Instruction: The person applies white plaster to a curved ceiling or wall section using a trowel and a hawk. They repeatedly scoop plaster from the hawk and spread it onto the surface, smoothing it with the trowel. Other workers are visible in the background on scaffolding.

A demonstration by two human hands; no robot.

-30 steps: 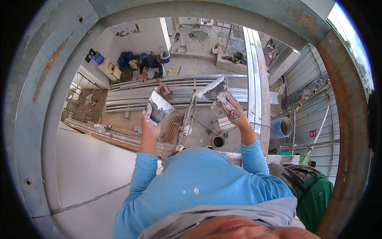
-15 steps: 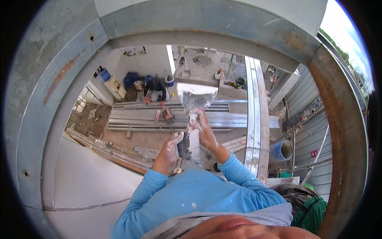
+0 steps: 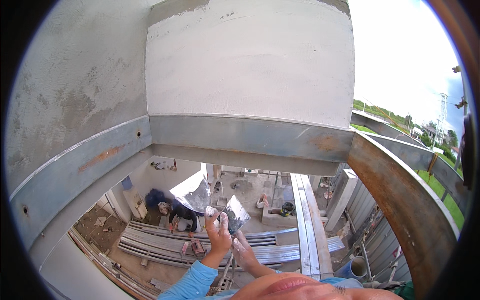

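Observation:
My left hand is raised in front of me, white with plaster, its fingers closed at the handle of a wide putty knife. That knife's flared blade tilts up to the left and carries white plaster. Just to the right, a smaller flat blade with a dark face and plaster along its edge stands tilted close by my left thumb. Lower and partly behind it is my right hand, also smeared white, closed at the bottom of the smaller blade. The two hands nearly touch, and part of the right hand's grip is hidden.
A freshly coated white wall panel rises above a grey steel beam. Rusty steel bounds the right side. Far below, a person crouches by stacked metal profiles. A blue drum stands lower right.
My view has tilted up, bringing the wall panel and sky into sight. Both blades have turned and shifted; the wide knife now leans left, and the smaller blade is to its right.

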